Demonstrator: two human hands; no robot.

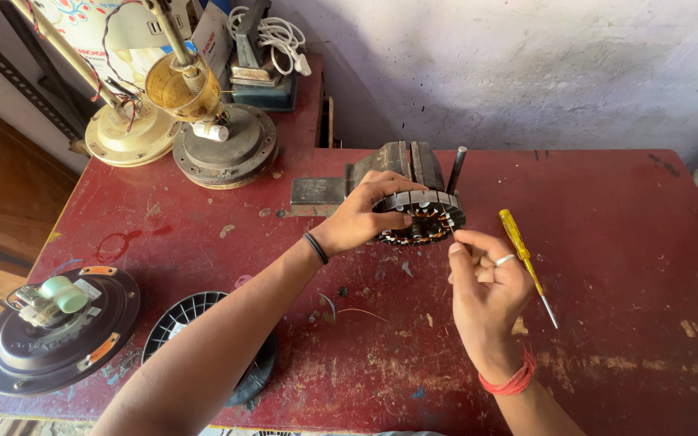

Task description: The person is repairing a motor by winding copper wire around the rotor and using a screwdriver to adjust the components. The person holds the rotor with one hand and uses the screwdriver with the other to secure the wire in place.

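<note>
Worn red table (pixel 607 202) with chipped paint and pale scuffs, pushed against a whitewashed, stained plaster wall (pixel 527 64). Brown wooden floor (pixel 2 202) at left, beyond the table edge. Slotted metal strip (pixel 10 73) slanting across the upper left corner. Bright, even daylight throughout; soft shadow gathered where wall and tabletop meet.

Worn red table (pixel 607 202) (paint chipped): yellow screwdriver (pixel 524 258), bench vise (pixel 365 182), dark motor housing (pixel 58 331), black vented cover (pixel 195 323).
</note>
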